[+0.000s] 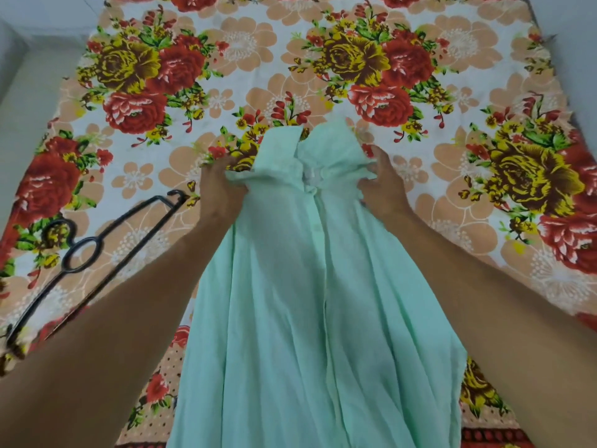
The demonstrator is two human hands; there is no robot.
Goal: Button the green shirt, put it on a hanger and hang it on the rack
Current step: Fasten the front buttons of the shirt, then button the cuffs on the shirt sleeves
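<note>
The pale green shirt (290, 286) hangs lifted above the bed, collar away from me, its front placket running down the middle with small buttons showing. My left hand (223, 185) grips the shirt's left shoulder near the collar. My right hand (384, 185) grips the right shoulder. A black hanger (106, 244) lies flat on the bedsheet to the left of my left forearm, hook end towards the left edge.
A floral bedsheet (323, 59) with red and yellow roses covers the bed under everything. Pale floor or wall (29, 92) shows past the bed's left edge. No rack is in view.
</note>
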